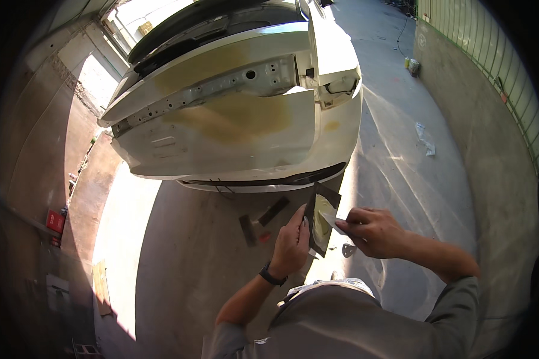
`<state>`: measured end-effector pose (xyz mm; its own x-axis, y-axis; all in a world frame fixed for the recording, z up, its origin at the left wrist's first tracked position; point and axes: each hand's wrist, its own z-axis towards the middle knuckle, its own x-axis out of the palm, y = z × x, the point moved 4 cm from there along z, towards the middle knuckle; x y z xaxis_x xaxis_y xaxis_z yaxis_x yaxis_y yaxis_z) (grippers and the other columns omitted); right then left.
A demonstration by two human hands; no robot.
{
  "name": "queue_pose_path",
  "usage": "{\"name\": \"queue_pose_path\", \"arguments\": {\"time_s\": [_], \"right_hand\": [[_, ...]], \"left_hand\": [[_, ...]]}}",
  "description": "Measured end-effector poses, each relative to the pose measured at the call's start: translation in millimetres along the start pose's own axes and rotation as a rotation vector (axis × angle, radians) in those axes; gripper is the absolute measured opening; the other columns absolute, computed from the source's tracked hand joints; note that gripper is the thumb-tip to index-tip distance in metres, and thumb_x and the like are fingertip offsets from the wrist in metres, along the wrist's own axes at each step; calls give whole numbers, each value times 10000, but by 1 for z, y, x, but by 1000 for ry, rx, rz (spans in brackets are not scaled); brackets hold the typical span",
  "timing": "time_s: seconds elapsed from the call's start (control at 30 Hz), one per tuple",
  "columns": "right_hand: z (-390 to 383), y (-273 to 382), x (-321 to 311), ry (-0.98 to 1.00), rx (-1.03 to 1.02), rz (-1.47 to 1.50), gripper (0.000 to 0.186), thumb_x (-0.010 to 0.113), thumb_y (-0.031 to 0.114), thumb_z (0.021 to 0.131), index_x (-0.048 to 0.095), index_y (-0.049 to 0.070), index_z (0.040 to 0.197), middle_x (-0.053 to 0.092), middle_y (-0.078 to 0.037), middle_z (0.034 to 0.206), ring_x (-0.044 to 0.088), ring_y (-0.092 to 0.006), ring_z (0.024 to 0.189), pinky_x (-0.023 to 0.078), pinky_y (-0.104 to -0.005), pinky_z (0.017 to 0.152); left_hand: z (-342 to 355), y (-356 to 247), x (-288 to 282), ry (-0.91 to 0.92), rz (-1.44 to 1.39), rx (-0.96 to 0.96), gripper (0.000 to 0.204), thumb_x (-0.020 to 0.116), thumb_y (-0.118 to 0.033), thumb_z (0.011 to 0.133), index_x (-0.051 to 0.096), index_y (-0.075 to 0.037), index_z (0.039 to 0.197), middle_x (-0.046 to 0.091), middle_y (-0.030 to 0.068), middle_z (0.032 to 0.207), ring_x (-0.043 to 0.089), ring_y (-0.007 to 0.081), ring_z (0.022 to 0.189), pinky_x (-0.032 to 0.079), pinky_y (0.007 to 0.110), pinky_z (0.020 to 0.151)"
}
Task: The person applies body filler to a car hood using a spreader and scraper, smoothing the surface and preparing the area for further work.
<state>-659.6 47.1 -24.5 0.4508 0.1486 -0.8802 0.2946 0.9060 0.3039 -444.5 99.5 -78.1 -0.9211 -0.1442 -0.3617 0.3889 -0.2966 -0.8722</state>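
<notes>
My left hand (293, 242), with a dark band at the wrist, grips a dark flat mixing board (327, 192) by its left edge. A patch of pale yellow-green body filler (321, 216) lies on the board. Between the fingers of my right hand (374, 233) is a light-coloured spreader (332, 221), its tip touching the filler. Beyond the board stands the rear of a white car (221, 158). Yellowish filler patches (239, 119) cover part of its tailgate, and a bare grey recessed strip (221, 83) runs across above them.
Two dark flat strips (273, 211) and a small red object (265, 237) lie on the floor below the bumper. A red box (55, 221) is at the left wall, a wooden board (102, 288) nearer. Crumpled plastic (425, 139) lies right of the car, before a low wall (479, 90).
</notes>
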Motion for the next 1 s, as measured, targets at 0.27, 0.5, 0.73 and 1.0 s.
{"name": "queue_pose_path", "arguments": {"time_s": [0.27, 0.5, 0.73, 1.0], "right_hand": [[-2, 6, -1, 72, -48, 137, 262, 680, 49, 885, 756, 82, 1133, 644, -69, 878, 665, -283, 784, 538, -425, 678], [-3, 6, 2, -6, -20, 125, 270, 689, 50, 895, 754, 95, 1153, 635, -76, 886, 664, -278, 786, 548, -423, 668], [-1, 10, 5, 28, 4, 99, 297, 703, 47, 873, 763, 111, 1157, 649, -75, 888, 672, -261, 823, 544, -411, 666], [0, 16, 9, 128, -77, 181, 307, 710, 18, 849, 774, 95, 1139, 669, -72, 863, 668, -253, 724, 537, -387, 625]], "left_hand": [[-3, -7, 0, -40, -20, -7, 388, 452, -80, 1051, 522, 23, 1419, 674, 271, 920, 656, 286, 729, 516, 362, 708], [-10, -6, -3, -61, 25, -6, 374, 461, -86, 1052, 543, 59, 1387, 678, 236, 883, 643, 216, 720, 506, 340, 691], [-19, -4, -2, -20, -90, -88, 378, 458, -103, 1064, 528, 5, 1420, 615, 161, 755, 521, 147, 611, 442, 326, 591], [-23, -4, -3, -33, -76, -122, 373, 453, -81, 1055, 503, 46, 1402, 613, 289, 834, 604, 431, 712, 496, 409, 680]]}}
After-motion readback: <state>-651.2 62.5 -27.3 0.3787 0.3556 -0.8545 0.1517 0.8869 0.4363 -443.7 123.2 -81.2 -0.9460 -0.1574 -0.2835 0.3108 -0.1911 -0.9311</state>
